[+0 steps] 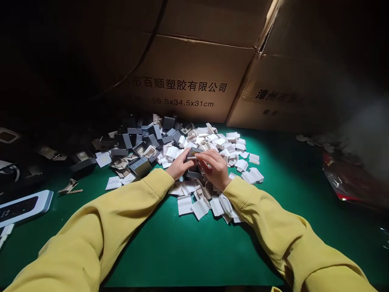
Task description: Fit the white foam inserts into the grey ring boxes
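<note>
My left hand point(180, 165) and my right hand point(214, 167) meet over a heap of small white folded card pieces point(209, 142). Both hold one small dark grey box point(192, 155) between them. The left fingers grip its left side; the right fingers curl over its top and right side. Yellow sleeves cover both arms. Several more grey boxes point(146, 138) lie piled to the left of my hands, some open. More white card pieces point(199, 205) lie just under my wrists.
A green table mat point(182, 247) covers the work surface. Two large cardboard cartons point(194, 81) stand behind the heap. A flat grey device point(22, 206) lies at the left edge. Crumpled red and clear wrapping point(346, 182) lies at the right.
</note>
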A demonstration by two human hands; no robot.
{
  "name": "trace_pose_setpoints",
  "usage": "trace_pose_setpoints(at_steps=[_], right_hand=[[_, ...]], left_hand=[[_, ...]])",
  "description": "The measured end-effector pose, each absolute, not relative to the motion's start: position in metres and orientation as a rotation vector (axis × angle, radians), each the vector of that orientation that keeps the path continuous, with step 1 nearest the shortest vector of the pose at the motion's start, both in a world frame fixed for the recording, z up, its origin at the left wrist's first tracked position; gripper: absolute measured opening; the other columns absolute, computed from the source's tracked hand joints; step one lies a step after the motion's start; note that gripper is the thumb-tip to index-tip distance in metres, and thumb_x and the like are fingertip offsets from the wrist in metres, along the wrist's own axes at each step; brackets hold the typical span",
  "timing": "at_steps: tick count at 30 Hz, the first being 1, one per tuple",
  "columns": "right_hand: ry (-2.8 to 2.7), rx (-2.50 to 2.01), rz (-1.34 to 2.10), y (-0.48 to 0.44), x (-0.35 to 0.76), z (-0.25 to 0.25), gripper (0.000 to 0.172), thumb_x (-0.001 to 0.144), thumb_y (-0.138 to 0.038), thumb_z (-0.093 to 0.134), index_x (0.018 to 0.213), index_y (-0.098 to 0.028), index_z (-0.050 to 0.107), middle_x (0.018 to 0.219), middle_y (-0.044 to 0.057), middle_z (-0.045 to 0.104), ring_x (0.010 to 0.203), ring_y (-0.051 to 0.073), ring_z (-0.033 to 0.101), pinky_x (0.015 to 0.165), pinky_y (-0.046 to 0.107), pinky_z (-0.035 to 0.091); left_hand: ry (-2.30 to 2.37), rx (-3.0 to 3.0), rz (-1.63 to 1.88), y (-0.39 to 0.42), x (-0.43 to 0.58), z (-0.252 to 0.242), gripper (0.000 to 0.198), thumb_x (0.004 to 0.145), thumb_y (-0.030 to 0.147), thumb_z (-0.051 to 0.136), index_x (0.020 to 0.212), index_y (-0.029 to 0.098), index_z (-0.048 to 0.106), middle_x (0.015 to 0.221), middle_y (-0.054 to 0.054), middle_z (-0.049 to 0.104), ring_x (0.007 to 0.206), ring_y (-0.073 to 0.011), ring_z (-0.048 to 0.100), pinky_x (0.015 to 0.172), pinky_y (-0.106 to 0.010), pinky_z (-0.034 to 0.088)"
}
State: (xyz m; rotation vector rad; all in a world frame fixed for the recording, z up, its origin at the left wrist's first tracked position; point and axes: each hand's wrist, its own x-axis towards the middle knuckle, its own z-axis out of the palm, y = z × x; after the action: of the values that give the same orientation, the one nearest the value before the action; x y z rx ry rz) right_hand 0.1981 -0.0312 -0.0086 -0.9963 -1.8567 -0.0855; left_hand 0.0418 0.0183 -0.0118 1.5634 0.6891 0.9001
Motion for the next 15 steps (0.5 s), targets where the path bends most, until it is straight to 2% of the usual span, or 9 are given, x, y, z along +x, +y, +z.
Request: trace_pose_setpoints(at_steps=[6,15], right_hand=[[-1.83,-1.057,-0.181,-0.031,0.1996,-0.0087,0.02,0.086,-0.018,0.05,0.097,-0.023,0.066,0.086,0.006,0.068,0.082,0.019,0.055,0.074,0.036,0.049],[-1.933,-1.125,-0.203,-0.0312,0.2001,-0.0083,0.023,0.086,-0.017,0.048,0.096,-0.024,0.067,0.083,0.006,0.067,0.083,0.02,0.053,0.074,0.035,0.046]], left_hand=[[0.72,1.616,0.915,0.0151,0.0425,-0.0136,0.025,0.076,0.032,0.057,0.096,0.017,0.056,0.08,-0.001,0.054,0.077,-0.0173,0.05,0.074,-0.028,0.041],[0.749,1.736,0.916,0.0129,0.0389,-0.0135,0.032,0.074,0.034,0.06,0.1,0.018,0.055,0.084,-0.002,0.055,0.078,-0.018,0.049,0.076,-0.027,0.039]])
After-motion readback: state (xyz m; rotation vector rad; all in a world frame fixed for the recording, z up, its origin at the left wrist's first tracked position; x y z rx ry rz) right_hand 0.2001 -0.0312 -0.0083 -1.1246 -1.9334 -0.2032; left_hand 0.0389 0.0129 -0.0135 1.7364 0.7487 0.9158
